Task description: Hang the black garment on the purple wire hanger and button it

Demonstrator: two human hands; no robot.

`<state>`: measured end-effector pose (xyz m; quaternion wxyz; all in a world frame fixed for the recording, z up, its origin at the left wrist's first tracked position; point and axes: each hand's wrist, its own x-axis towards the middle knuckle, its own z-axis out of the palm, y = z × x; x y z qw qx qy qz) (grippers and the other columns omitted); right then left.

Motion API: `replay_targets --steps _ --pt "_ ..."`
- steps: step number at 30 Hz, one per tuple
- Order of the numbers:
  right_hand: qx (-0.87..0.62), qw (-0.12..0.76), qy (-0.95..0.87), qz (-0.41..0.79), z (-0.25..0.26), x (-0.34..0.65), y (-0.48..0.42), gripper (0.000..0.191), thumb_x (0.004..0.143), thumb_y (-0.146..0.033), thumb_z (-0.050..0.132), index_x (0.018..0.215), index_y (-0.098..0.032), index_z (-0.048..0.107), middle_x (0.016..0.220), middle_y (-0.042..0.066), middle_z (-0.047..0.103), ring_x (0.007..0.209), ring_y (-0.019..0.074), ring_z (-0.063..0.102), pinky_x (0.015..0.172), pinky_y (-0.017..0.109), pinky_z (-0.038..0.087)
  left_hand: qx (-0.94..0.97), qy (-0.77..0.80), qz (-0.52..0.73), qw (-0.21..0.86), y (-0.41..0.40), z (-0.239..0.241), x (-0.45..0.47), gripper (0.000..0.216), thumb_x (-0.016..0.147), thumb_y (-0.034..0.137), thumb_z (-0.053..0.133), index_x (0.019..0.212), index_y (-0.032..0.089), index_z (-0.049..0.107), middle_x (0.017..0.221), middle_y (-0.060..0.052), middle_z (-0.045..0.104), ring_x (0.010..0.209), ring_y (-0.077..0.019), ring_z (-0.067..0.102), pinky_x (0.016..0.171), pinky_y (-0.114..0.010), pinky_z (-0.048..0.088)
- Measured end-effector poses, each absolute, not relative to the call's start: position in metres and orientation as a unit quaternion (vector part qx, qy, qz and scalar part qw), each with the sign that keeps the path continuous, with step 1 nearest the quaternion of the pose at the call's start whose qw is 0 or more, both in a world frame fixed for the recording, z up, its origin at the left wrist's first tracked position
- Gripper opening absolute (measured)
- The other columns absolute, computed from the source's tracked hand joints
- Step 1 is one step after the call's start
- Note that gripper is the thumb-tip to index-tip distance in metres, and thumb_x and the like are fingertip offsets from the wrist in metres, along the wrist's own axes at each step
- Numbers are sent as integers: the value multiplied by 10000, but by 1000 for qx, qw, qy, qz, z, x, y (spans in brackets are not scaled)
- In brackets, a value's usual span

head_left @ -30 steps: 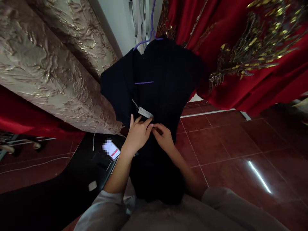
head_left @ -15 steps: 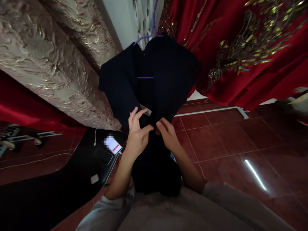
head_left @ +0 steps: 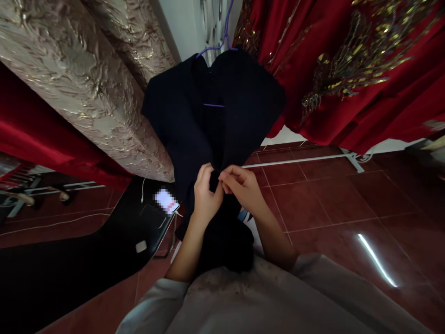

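A dark navy garment [head_left: 250, 106] with an open V-shaped front hangs from a purple hanger [head_left: 227, 35]. The hanger's lower bar shows through the neck opening. At the bottom of that opening, my left hand [head_left: 207, 195] is closed on the front edge, fingers curled into the cloth. Right beside it, my right hand [head_left: 241, 183] pinches the opposite edge between thumb and forefinger. The fingertips of both hands nearly meet. Whatever small part lies between them is hidden. Below the hands, the garment's lower part bunches darkly toward my lap.
To the left, a black table [head_left: 114, 241] bears a lit phone [head_left: 167, 201] on a cable and a small white case [head_left: 141, 246]. Beige textured fabric [head_left: 114, 106] hangs at left, red sequined fabric [head_left: 333, 111] at right. A white rack bar [head_left: 299, 161] runs low above the tiled floor.
My left hand's spread fingers have curled in onto the garment's edge. Both hands have come together at the front opening. A pale strip near the left fingers is no longer visible.
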<state>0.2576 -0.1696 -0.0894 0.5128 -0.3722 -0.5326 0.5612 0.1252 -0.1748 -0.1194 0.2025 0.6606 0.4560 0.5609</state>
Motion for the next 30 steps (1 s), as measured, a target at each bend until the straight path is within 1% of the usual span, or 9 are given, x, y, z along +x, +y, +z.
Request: replay_targets --steps 2,4,11,15,19,22,26,28,30 --pt "-365 505 -528 576 -90 254 -169 272 905 -401 696 753 -184 636 545 -43 528 503 77 470 516 225 353 662 449 577 167 -172 -117 123 68 967 149 567 928 202 588 889 -29 590 839 -171 576 770 -296 481" --pt "-361 510 -507 594 -90 252 -166 273 891 -398 707 731 -186 645 508 -45 511 460 73 432 477 228 312 663 447 583 144 -169 -114 121 123 973 146 582 861 197 575 804 -7 560 755 -147 550 696 -272 443" --pt "-330 577 -482 571 -42 262 -89 238 877 -365 747 750 -166 719 439 -66 397 405 46 286 419 220 172 668 470 554 161 -152 -123 123 182 899 115 595 764 199 505 698 20 477 648 -134 475 626 -271 397" --pt "-356 613 -460 535 17 275 -18 282 1009 -304 583 792 -135 644 488 -97 349 403 1 269 445 187 146 689 486 494 212 -142 -142 138 196 827 67 572 737 209 472 675 24 470 620 -138 476 599 -290 382" --pt "-362 619 -470 515 38 275 13 304 1062 -219 450 828 -107 608 494 -110 346 397 -20 298 464 200 128 754 454 409 242 -134 -133 144 149 843 85 619 796 219 575 731 -17 586 616 -170 556 575 -327 422" --pt "-318 621 -498 515 28 274 9 275 1050 -216 510 811 -124 611 478 -93 414 384 10 341 436 188 139 805 369 396 244 -114 -93 137 90 925 151 646 909 238 666 853 -30 677 733 -197 659 665 -336 527" --pt "-331 607 -534 487 22 279 -2 302 1046 -214 523 781 -124 637 469 -70 440 379 20 364 426 161 185 737 325 583 109 -62 -22 125 82 1015 194 606 1055 215 675 966 -29 666 873 -170 664 803 -311 550" --pt "-339 591 -569 460 25 282 -5 288 1030 -230 558 773 -133 642 480 -65 460 386 23 376 429 161 227 720 341 594 111 -35 3 125 181 1027 338 634 1120 187 667 962 -23 623 940 -181 674 890 -336 552" --pt "-331 603 -591 423 24 283 -5 263 1009 -222 590 760 -147 636 486 -62 478 396 31 379 433 179 256 738 354 561 123 -18 18 129 325 1000 453 661 1056 133 674 898 -17 580 966 -197 668 973 -389 536"
